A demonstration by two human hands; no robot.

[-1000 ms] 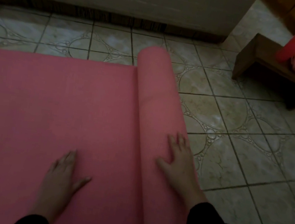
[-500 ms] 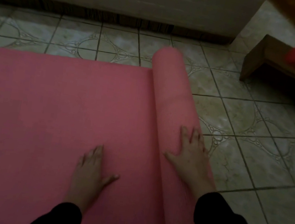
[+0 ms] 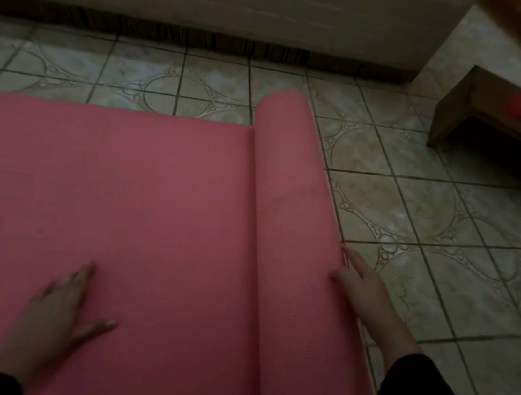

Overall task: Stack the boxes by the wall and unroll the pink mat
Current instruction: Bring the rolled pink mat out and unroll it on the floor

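Lower right of frame: right hand [image 3: 361, 286] has slid off the roll's [image 3: 295, 222] top.
Fingers together now at its far edge; left hand [image 3: 65, 299] spread flat on pink mat [image 3: 102, 192], nearly unrolled.

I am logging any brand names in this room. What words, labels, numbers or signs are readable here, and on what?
None: no text is readable anywhere in the picture.
Pink mat: plain, no print or label visible.
Floor tiles: only a curved pattern, no writing.
Red and pink things on the wooden bench at right: blurred and cut off; no text can be made out.
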